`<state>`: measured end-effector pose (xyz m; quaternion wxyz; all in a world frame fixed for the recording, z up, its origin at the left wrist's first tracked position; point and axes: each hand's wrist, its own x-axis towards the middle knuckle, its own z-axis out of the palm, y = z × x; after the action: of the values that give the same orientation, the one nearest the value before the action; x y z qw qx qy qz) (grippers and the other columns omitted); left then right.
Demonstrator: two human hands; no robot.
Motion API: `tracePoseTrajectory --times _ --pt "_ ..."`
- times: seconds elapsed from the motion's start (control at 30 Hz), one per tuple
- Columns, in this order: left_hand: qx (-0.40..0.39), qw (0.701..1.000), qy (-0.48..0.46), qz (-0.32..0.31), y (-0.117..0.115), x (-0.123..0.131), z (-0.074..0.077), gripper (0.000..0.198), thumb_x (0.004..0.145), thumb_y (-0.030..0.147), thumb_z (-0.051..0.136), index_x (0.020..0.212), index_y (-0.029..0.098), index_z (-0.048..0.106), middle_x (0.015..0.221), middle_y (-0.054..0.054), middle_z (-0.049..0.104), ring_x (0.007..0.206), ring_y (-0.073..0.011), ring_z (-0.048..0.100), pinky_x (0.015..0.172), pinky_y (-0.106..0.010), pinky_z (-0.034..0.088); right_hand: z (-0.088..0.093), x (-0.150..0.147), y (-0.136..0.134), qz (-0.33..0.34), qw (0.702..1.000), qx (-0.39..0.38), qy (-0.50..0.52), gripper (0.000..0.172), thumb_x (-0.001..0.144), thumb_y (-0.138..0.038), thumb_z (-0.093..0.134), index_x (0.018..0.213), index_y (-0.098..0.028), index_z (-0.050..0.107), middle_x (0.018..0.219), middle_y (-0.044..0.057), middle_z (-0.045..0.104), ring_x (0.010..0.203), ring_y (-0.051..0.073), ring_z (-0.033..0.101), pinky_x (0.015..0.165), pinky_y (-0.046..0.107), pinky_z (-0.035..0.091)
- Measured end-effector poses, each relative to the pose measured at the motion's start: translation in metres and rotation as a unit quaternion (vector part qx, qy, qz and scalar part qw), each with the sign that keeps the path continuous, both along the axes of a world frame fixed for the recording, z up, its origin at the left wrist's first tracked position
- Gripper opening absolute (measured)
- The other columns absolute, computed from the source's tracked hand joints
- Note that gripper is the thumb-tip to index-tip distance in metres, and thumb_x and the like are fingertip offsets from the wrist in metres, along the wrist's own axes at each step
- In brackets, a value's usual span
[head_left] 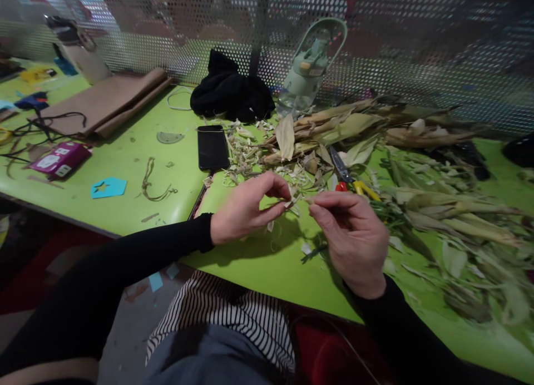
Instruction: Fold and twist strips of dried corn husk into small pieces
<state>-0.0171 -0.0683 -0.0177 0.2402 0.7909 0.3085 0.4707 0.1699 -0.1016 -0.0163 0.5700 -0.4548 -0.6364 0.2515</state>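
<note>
Over the green table (267, 279), my left hand (252, 210) pinches a small pale strip of corn husk (296, 198) between thumb and fingertips. My right hand (354, 237) is closed in a pinch close by, with a husk end at its fingertips. Whether both hands hold the same strip I cannot tell. Just beyond the right hand lie scissors (340, 165) with red and yellow handles, blades pointing away. Dry corn husks (354, 129) are heaped behind them, with thin shreds scattered around the hands.
A black phone (212, 147) lies left of the shreds. Behind stand a light green bottle (306, 68) and a black cloth bundle (231, 90). Leftward are a brown folder (108, 104), a purple box (60, 159), a blue tag (108, 188) and a white bottle (81, 54). A perforated metal screen (175, 34) closes the back.
</note>
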Motion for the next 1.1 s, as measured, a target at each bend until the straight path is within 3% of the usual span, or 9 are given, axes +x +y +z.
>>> tracePoseTrajectory --times 0.1,0.2,0.33,0.47,0.63,0.73,0.93,1.1 --pt "0.080 0.996 0.033 0.030 -0.002 0.002 -0.003 0.003 0.092 0.016 0.056 0.093 0.018 0.054 0.088 -0.003 0.070 0.081 -0.0128 0.064 0.075 -0.027 0.050 -0.002 -0.002 -0.001 0.021 1.000 -0.005 -0.010 0.006 0.085 -0.023 0.072 0.090 -0.025 0.069 0.091 0.003 0.071 0.086 0.016 0.069 0.080 0.032 0.061" --pt "0.085 0.995 0.040 0.025 -0.004 0.003 -0.004 0.002 0.094 0.018 0.054 0.095 0.019 0.052 0.089 -0.004 0.069 0.084 -0.0134 0.065 0.077 -0.029 0.051 -0.004 -0.003 -0.001 0.028 0.999 -0.006 -0.016 0.004 0.086 -0.025 0.071 0.090 -0.025 0.069 0.091 0.003 0.071 0.089 0.018 0.068 0.083 0.035 0.060" --pt "-0.012 0.999 -0.039 -0.016 -0.006 0.003 -0.005 0.014 0.091 0.022 0.062 0.098 0.019 0.050 0.091 -0.003 0.067 0.084 -0.0119 0.064 0.078 -0.027 0.054 -0.004 -0.003 -0.001 0.034 0.999 -0.003 -0.006 0.005 0.086 -0.023 0.072 0.088 -0.025 0.068 0.092 0.004 0.070 0.090 0.018 0.068 0.083 0.035 0.061" --pt "-0.153 0.978 -0.129 -0.050 -0.002 0.003 -0.004 0.025 0.087 0.026 0.070 0.097 0.018 0.048 0.093 -0.003 0.064 0.087 -0.0114 0.064 0.084 -0.028 0.056 -0.005 -0.002 -0.001 0.046 0.999 0.013 0.002 0.008 0.086 -0.019 0.071 0.089 -0.026 0.068 0.092 0.003 0.071 0.090 0.017 0.068 0.084 0.035 0.060" --pt "-0.341 0.914 -0.184 -0.122 0.007 0.003 0.001 0.024 0.084 0.026 0.072 0.097 0.014 0.057 0.092 -0.003 0.065 0.084 -0.0101 0.065 0.079 -0.026 0.054 -0.007 -0.004 -0.004 0.086 0.995 0.034 -0.041 0.013 0.086 -0.015 0.070 0.091 -0.027 0.069 0.092 0.001 0.071 0.090 0.016 0.067 0.085 0.034 0.057" --pt "-0.420 0.868 -0.216 -0.153 0.009 0.002 0.002 0.023 0.081 0.023 0.075 0.097 0.013 0.062 0.093 -0.003 0.067 0.083 -0.0093 0.065 0.082 -0.027 0.053 -0.004 -0.004 -0.005 0.077 0.996 0.027 -0.025 0.012 0.087 -0.017 0.069 0.091 -0.028 0.069 0.093 0.001 0.072 0.090 0.017 0.068 0.085 0.036 0.057" --pt "-0.502 0.802 -0.271 -0.175 0.011 0.000 0.003 0.019 0.079 0.015 0.075 0.096 0.013 0.067 0.092 -0.003 0.072 0.082 -0.0095 0.068 0.089 -0.030 0.053 -0.003 0.003 0.000 -0.011 0.998 0.032 0.043 0.010 0.084 -0.022 0.075 0.091 -0.027 0.070 0.092 0.001 0.072 0.085 0.016 0.069 0.078 0.031 0.060" --pt "-0.558 0.753 -0.291 -0.194 0.009 0.001 0.005 0.021 0.076 0.011 0.078 0.094 0.013 0.068 0.089 -0.003 0.071 0.082 -0.0103 0.068 0.090 -0.030 0.053 -0.004 0.004 0.002 -0.022 0.999 0.021 0.031 0.009 0.084 -0.024 0.075 0.091 -0.025 0.070 0.092 0.001 0.072 0.084 0.015 0.070 0.077 0.029 0.061"
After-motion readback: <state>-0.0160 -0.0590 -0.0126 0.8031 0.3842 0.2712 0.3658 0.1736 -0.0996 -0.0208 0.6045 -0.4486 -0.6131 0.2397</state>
